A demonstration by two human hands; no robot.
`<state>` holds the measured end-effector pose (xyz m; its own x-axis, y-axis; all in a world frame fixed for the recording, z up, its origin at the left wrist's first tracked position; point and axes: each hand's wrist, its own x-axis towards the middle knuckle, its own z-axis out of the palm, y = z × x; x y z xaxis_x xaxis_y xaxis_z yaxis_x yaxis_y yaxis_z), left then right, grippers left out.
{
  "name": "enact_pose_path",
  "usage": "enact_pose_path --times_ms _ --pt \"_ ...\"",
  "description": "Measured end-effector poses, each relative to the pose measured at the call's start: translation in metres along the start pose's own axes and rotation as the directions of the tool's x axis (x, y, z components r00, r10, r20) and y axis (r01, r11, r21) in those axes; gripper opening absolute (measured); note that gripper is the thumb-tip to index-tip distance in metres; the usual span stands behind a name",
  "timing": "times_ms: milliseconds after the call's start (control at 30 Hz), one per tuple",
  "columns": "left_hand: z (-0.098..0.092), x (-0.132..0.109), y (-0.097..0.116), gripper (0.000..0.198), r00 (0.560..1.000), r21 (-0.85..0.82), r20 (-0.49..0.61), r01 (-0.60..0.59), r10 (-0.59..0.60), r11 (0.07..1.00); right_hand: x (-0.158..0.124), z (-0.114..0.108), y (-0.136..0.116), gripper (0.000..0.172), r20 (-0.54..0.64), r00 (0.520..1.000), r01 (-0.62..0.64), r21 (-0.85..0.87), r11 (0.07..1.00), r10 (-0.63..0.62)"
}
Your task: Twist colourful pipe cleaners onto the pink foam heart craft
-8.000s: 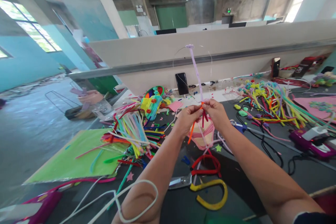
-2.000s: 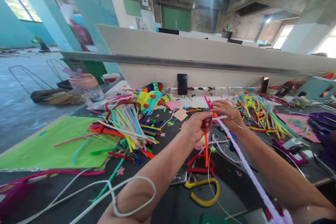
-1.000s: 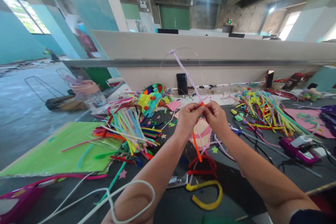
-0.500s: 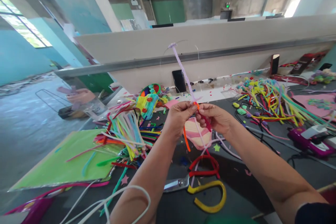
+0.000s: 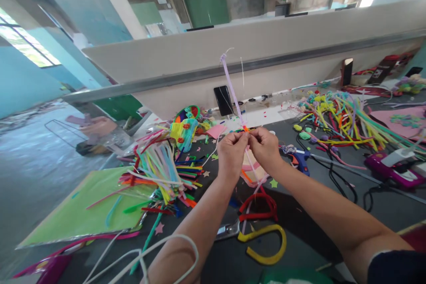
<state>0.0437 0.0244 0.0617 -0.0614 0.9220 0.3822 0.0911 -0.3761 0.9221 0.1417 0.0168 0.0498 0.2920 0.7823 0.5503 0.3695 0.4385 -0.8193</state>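
Note:
In the head view both hands meet in front of me over the table. My left hand (image 5: 231, 153) is closed in a pinch at the foot of an upright lavender pipe cleaner stem (image 5: 233, 91). A short orange pipe cleaner (image 5: 245, 128) wraps the stem just above the fingertips, and its loose end hangs below. My right hand (image 5: 266, 148) pinches at the same spot, fingertips against the left ones. What lies right between the fingers is hidden. Below the hands are scissors (image 5: 262, 233) with red and yellow handles, and a pale pink-striped piece (image 5: 256, 166).
Bundled pipe cleaners (image 5: 159, 164) lie left beside a green sheet (image 5: 96, 204). A blue glue gun (image 5: 302, 162) with black cables sits right, near a purple power strip (image 5: 394, 171). A phone (image 5: 223, 100) leans against the white partition (image 5: 186, 64). A white cable (image 5: 186, 239) loops in front.
My right hand has turned and drawn in closer to my left. The red piece seen in it earlier is now hidden. The blue glue gun has come into view beyond my right wrist.

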Motion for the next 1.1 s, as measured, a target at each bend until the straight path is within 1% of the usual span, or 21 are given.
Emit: enact_pose_path --times_ms 67,133,167,233,267,300,333,367,400,433,500,567,633,800,900,967,1100 --pt "0.002 0.001 -0.002 0.021 0.999 -0.052 -0.011 0.042 -0.043 0.998 -0.002 0.003 0.007 0.016 -0.011 0.998 0.067 -0.109 0.992 -0.069" --pt "0.001 0.005 -0.002 0.022 0.994 -0.134 -0.003 0.11 -0.111 0.985 -0.004 0.004 0.009 0.019 0.0 0.994 0.11 -0.151 0.982 -0.111" --pt "-0.001 0.007 0.0 0.022 0.99 -0.175 0.01 0.139 -0.14 0.975 -0.003 0.003 0.008 0.019 0.021 0.992 0.125 -0.146 0.981 -0.124" --pt "-0.007 0.011 0.007 0.023 0.983 -0.235 0.048 0.183 -0.177 0.955 0.002 -0.004 0.0 0.017 0.117 0.987 0.116 -0.077 0.99 -0.106" --pt "-0.011 0.013 0.011 0.023 0.98 -0.253 0.074 0.199 -0.186 0.947 0.006 -0.01 -0.005 0.015 0.189 0.979 0.081 -0.015 0.997 -0.077" --pt "-0.015 0.015 0.016 0.024 0.976 -0.265 0.1 0.213 -0.193 0.94 0.011 -0.018 -0.011 0.013 0.292 0.956 -0.003 0.071 0.997 -0.018" --pt "-0.018 0.016 0.021 0.025 0.971 -0.276 0.138 0.228 -0.197 0.934 0.017 -0.025 -0.016 0.013 0.385 0.922 -0.121 0.186 0.975 0.041" --pt "-0.021 0.016 0.025 0.026 0.963 -0.284 0.186 0.241 -0.193 0.928 0.023 -0.033 -0.02 0.017 0.475 0.876 -0.244 0.297 0.923 0.079" --pt "-0.024 0.016 0.028 0.026 0.952 -0.291 0.242 0.254 -0.186 0.922 0.028 -0.039 -0.024 0.021 0.505 0.856 -0.332 0.382 0.863 0.106" --pt "-0.025 0.015 0.031 0.026 0.937 -0.296 0.301 0.268 -0.176 0.917 0.033 -0.045 -0.025 0.025 0.55 0.826 -0.406 0.432 0.805 0.122" --pt "-0.026 0.013 0.033 0.027 0.899 -0.296 0.404 0.304 -0.17 0.905 0.038 -0.051 -0.024 0.027 0.622 0.77 -0.522 0.489 0.699 0.141" --pt "-0.025 0.011 0.033 0.027 0.865 -0.285 0.467 0.344 -0.183 0.895 0.039 -0.051 -0.021 0.025 0.67 0.728 -0.594 0.513 0.62 0.143" --pt "-0.023 0.01 0.031 0.028 0.845 -0.263 0.497 0.363 -0.197 0.894 0.037 -0.048 -0.017 0.022 0.69 0.711 -0.63 0.54 0.558 0.136" --pt "-0.022 0.009 0.028 0.028 0.83 -0.245 0.517 0.376 -0.208 0.894 0.029 -0.037 -0.01 0.025 0.722 0.682 -0.697 0.593 0.404 0.116" --pt "-0.022 0.009 0.027 0.027 0.819 -0.242 0.529 0.394 -0.22 0.887 0.028 -0.033 -0.007 0.021 0.716 0.686 -0.702 0.607 0.373 0.126" --pt "-0.021 0.01 0.026 0.027 0.823 -0.23 0.522 0.39 -0.225 0.892 0.029 -0.032 -0.005 0.017 0.693 0.707 -0.682 0.611 0.402 0.144" --pt "-0.02 0.011 0.026 0.028 0.837 -0.181 0.496 0.36 -0.231 0.915 0.031 -0.034 -0.008 0.016 0.601 0.776 -0.59 0.583 0.559 0.192"
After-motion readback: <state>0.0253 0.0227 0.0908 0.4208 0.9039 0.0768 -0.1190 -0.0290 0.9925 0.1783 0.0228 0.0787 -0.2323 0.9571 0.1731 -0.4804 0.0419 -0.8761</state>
